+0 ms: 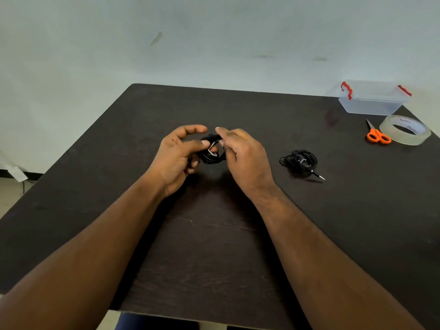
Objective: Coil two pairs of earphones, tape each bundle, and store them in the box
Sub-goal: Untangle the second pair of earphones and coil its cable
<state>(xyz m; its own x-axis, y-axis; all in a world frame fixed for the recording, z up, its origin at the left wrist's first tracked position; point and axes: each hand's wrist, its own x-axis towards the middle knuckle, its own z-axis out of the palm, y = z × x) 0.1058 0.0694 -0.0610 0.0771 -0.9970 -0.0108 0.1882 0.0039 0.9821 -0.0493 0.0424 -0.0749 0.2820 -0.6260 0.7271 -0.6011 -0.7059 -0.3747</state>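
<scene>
The black earphone bundle is held above the middle of the dark table, between both hands. The left hand curls its fingers and thumb around the coil from the left; its index finger is extended above it. The right hand pinches the coil's upper right edge with fingertips pressed together. A pale, glossy strip crosses the bundle; it appears to be tape, though this cannot be confirmed.

Judged step: securing the first bundle. Keep the left-hand grip firm so the loops do not spring apart. Press the strip flat around the full coil and overlap its ends.

The second pair of earphones lies loosely coiled on the table to the right, plug pointing outward, untaped. Farther right are the orange-handled scissors and the clear tape roll, just beside each other. The lidded plastic box with red latches stands at the far right corner. Nothing obstructs the reach to any of these, but the lid must come off before storage.
</scene>
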